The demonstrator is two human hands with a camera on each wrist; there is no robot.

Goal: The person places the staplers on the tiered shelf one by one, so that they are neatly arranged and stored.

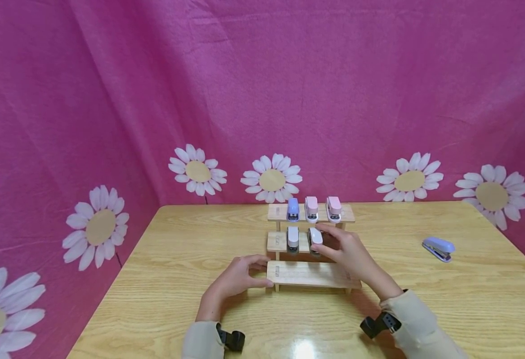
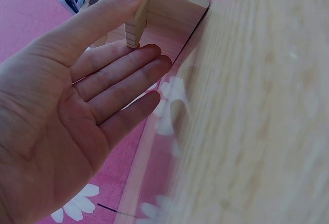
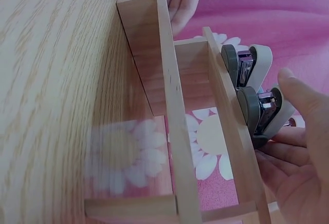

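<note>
A three-step wooden stand (image 1: 316, 273) is on the table. My left hand (image 1: 240, 276) holds the left end of its lowest step between thumb and index finger; the other fingers extend loosely in the left wrist view. On the middle step, my right hand (image 1: 349, 252) grips a white stapler with a dark base (image 1: 315, 238) by its sides, thumb and fingers around it. To its left is a second white stapler (image 1: 292, 237). The top step carries a blue stapler (image 1: 293, 209) and two pink staplers, one central (image 1: 311, 208) and one at right (image 1: 334, 208).
Off to the right, a blue-purple stapler (image 1: 439, 248) lies on the wood-grain table (image 1: 190, 234). A pink cloth (image 1: 325, 99) printed with white daisies hangs behind the table and along its left side.
</note>
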